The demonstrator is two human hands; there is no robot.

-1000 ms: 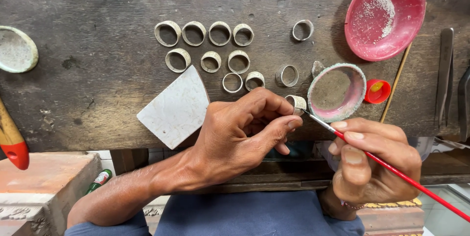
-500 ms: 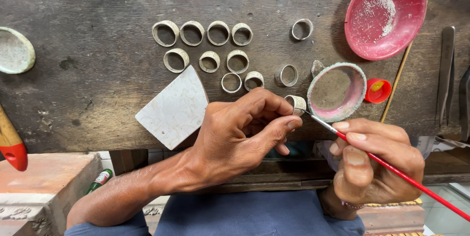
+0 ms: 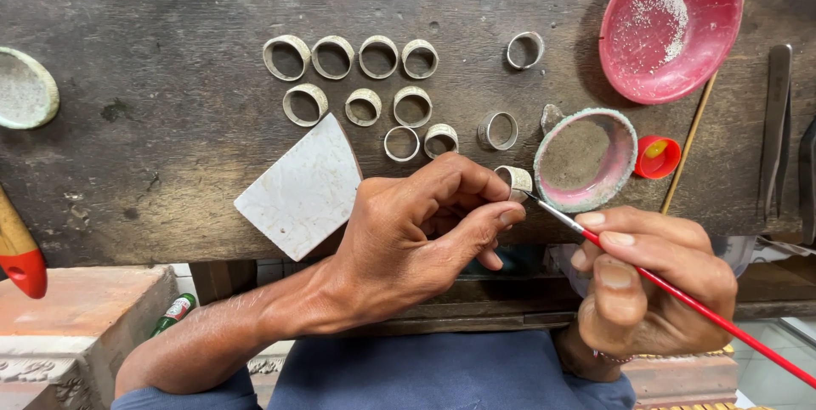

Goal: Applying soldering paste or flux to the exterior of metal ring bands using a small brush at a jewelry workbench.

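The left hand [image 3: 416,231] pinches a small metal ring [image 3: 515,181] between thumb and fingertips, just beside the grey-crusted pink dish [image 3: 619,174]. The right hand [image 3: 650,278], closed around a red paintbrush [image 3: 680,293], touches its tip to the ring.

One small bottle [image 3: 172,314] lies below the desk [image 3: 170,172] edge at lower left, beside the left forearm. It is green, tilted, and carries a white and red label. No sign or screen is visible in the view.
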